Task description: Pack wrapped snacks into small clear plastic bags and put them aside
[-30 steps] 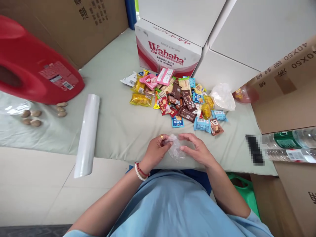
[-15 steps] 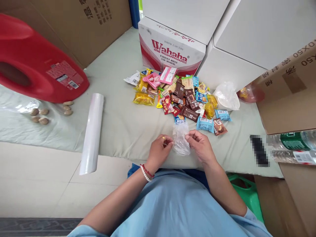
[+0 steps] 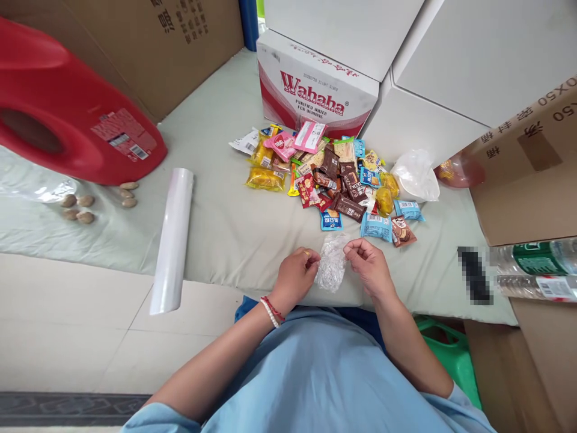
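Observation:
A crinkled clear plastic bag [image 3: 331,267] hangs between my hands, just above the front edge of the cloth-covered table. My left hand [image 3: 298,273] pinches its left side, the fingers curled together. On the other side, my right hand [image 3: 367,264] grips the bag's upper right edge between thumb and forefinger. Beyond the bag lies a heap of wrapped snacks [image 3: 347,180] in brown, blue, yellow, red and pink packets. A small blue packet [image 3: 332,221] is the nearest one to the bag, and a light blue packet [image 3: 377,227] lies to its right.
A white plastic roll [image 3: 172,240] juts over the table edge at left, near a red jug [image 3: 85,108] and several nuts [image 3: 77,208]. A Wahaba carton [image 3: 315,84] stands behind the snacks. At right are a white bowl [image 3: 417,180] with plastic in it and bottles [image 3: 536,258].
The plastic bag has come slightly lower and toward me, baring more of the small blue packet. Both hands keep their pinch on it. The view has shifted a little.

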{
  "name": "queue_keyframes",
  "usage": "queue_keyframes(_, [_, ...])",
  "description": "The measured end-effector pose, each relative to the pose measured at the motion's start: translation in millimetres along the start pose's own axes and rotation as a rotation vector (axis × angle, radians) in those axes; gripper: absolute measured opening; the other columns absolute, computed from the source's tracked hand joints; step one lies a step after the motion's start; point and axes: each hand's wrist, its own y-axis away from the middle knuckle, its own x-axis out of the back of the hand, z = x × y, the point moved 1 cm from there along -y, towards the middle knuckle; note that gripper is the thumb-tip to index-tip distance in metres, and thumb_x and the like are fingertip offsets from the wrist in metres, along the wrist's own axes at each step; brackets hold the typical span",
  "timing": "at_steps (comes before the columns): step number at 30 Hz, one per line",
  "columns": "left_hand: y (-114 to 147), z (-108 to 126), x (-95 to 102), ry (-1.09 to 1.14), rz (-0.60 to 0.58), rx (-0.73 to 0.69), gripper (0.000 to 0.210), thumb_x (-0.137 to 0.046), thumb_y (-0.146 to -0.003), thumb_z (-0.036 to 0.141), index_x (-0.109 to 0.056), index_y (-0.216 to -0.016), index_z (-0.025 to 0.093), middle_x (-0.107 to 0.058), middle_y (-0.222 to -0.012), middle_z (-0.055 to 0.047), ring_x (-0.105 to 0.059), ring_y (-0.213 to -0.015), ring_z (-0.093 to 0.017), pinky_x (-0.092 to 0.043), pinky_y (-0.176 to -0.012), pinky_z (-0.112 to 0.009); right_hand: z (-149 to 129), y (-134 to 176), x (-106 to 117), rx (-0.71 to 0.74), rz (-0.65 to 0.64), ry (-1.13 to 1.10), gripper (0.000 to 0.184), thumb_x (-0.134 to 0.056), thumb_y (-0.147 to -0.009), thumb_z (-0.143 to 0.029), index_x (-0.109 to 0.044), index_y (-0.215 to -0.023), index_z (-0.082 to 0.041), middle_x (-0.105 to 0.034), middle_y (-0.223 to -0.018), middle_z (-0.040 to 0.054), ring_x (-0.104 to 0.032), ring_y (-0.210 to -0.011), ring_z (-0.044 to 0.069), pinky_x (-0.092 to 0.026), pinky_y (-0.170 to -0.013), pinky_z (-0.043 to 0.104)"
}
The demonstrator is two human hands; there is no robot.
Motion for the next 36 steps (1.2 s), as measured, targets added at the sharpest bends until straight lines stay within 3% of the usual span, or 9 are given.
queue_keyframes(6, [9, 2, -3.2, 0.070, -0.060, -0.056, 0.018, -0.058, -0.089, 0.020, -0.075, -0.091, 0.023, -0.072, -0.089, -0.004, -0.065, -0.076, -0.018, -0.047, -0.073, -0.031, 13, -1, -7, 0.063, -0.080, 0.757, 0.021, -0.069, -0.091, -0.039, -0.063, -0.079, -0.023, -0.063, -0.067, 0.0001, -0.052, -0.062, 0.017, -0.031, -0.061, 0.029])
queue_keyframes(9, [13, 3, -4.7, 0.116, -0.109, -0.062, 0.017, -0.057, -0.089, 0.024, -0.074, -0.091, 0.022, -0.072, -0.088, -0.003, -0.065, -0.078, -0.018, -0.048, -0.074, -0.030, 18, -5, -10, 0.063, -0.153, 0.899, 0.011, -0.059, -0.093, -0.023, -0.060, -0.082, -0.022, -0.065, -0.075, 0.0020, -0.054, -0.069, 0.018, -0.031, -0.065, 0.029])
queue_keyframes(15, [4, -4, -2.6, 0.248, 0.113, 0.196, 0.040, -0.066, -0.087, 0.054, -0.065, -0.106, 0.020, -0.072, -0.101, -0.006, -0.060, -0.065, -0.016, -0.046, -0.066, -0.032, 15, 0, -2, 0.113, -0.326, 0.400, 0.020, -0.057, -0.097, -0.041, -0.060, -0.089, -0.022, -0.054, -0.071, -0.0024, -0.048, -0.066, 0.016, -0.038, -0.065, 0.027])
queue_keyframes(18, [-4, -2, -0.3, 0.393, 0.066, 0.222, 0.041, -0.077, -0.076, 0.055, -0.069, -0.093, 0.018, -0.071, -0.090, -0.005, -0.062, -0.074, -0.018, -0.046, -0.070, -0.030, 8, 6, 2, 0.102, -0.400, 0.124, 0.026, -0.066, -0.095, -0.048, -0.063, -0.090, -0.022, -0.050, -0.071, -0.0033, -0.045, -0.065, 0.014, -0.038, -0.063, 0.027])
queue_keyframes(26, [-8, 6, 27.1, 0.821, -0.050, 0.336, 0.050, -0.094, -0.057, 0.047, -0.066, -0.087, 0.018, -0.064, -0.077, 0.002, -0.055, -0.067, -0.011, -0.041, -0.064, -0.025, 13, -3, 33, -0.145, -0.309, -0.282, 0.036, -0.087, -0.079, -0.050, -0.066, -0.082, -0.021, -0.065, -0.094, 0.0023, -0.058, -0.076, 0.013, -0.051, -0.067, 0.026])
queue_keyframes(29, [-7, 6, 24.5, 0.708, 0.085, 0.245, 0.044, -0.090, -0.062, 0.048, -0.065, -0.082, 0.018, -0.061, -0.074, 0.003, -0.052, -0.068, -0.011, -0.040, -0.065, -0.025, 24, -7, 30, -0.259, -0.237, -0.250, 0.045, -0.081, -0.080, -0.063, -0.064, -0.093, -0.023, -0.069, -0.098, 0.0047, -0.064, -0.082, 0.017, -0.057, -0.071, 0.030])
queue_keyframes(31, [-7, 5, 19.9, 0.597, 0.206, 0.184, 0.038, -0.085, -0.069, 0.048, -0.063, -0.080, 0.019, -0.059, -0.074, 0.004, -0.049, -0.066, -0.010, -0.038, -0.064, -0.025, 25, -5, 21, -0.175, -0.125, -0.142, 0.051, -0.072, -0.084, -0.070, -0.063, -0.106, -0.025, -0.070, -0.107, 0.0078, -0.067, -0.094, 0.022, -0.059, -0.077, 0.037])
queue_keyframes(34, [-5, 5, 13.8, 0.493, 0.257, 0.170, 0.034, -0.077, -0.076, 0.049, -0.059, -0.080, 0.020, -0.056, -0.074, 0.005, -0.042, -0.057, -0.009, -0.033, -0.056, -0.025, 14, 9, 2, 0.241, 0.074, 0.191, 0.055, -0.072, -0.086, -0.065, -0.061, -0.123, -0.025, -0.065, -0.126, 0.0127, -0.062, -0.115, 0.028, -0.057, -0.093, 0.045])
queue_keyframes(36, [-5, 6, 12.0, 0.483, 0.251, 0.172, 0.034, -0.076, -0.078, 0.050, -0.057, -0.081, 0.021, -0.054, -0.074, 0.006, -0.039, -0.054, -0.008, -0.030, -0.053, -0.026, 6, 20, -13, 0.492, 0.028, 0.443, 0.057, -0.077, -0.085, -0.057, -0.062, -0.129, -0.024, -0.065, -0.131, 0.0142, -0.059, -0.120, 0.030, -0.052, -0.100, 0.048])
